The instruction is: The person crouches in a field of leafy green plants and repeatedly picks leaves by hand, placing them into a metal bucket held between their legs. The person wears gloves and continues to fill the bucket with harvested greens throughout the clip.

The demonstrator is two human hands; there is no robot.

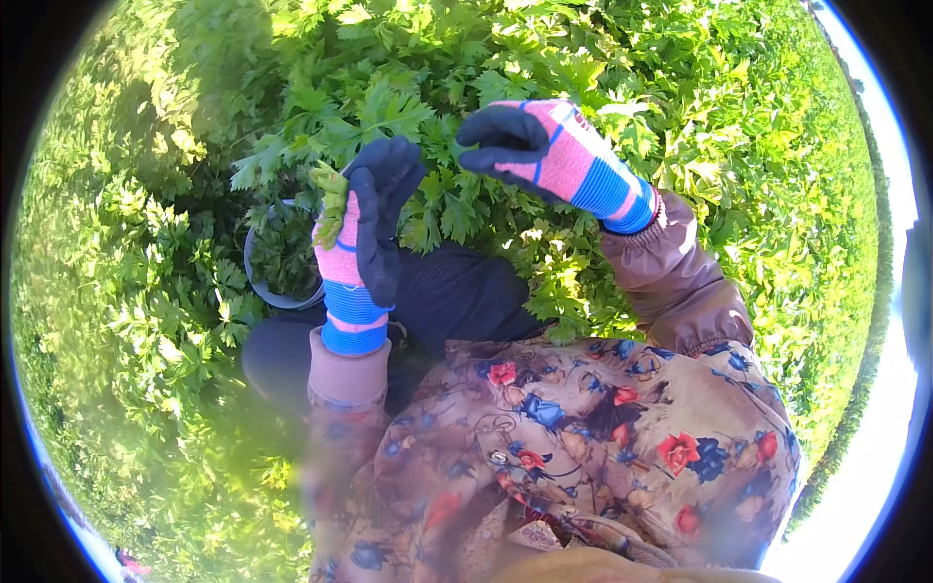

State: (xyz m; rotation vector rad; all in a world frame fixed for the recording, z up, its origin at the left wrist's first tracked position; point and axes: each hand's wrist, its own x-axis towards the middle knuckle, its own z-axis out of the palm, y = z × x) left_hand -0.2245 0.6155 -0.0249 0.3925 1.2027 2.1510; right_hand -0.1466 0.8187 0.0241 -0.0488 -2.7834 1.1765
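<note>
My left hand (379,211), in a pink and blue knit glove with a dark coated palm, is raised in front of my lap. A small bunch of pale green stems (332,205) sticks out at its left side, gripped in the hand. Jagged celery-like leaves (390,113) show just beyond the fingertips; whether they join those stems is unclear. To the right, my right hand (521,149) wears a matching glove and hovers over the foliage. Its fingers are curled, with a gap to the thumb and nothing visible between them.
A round container with a pale rim (255,280) stands left of my knee, with leaves in and over it. Dense leafy plants (765,182) surround me on all sides. My dark-trousered leg (466,288) is bent among them. A blurred patch hides some lower-left foliage.
</note>
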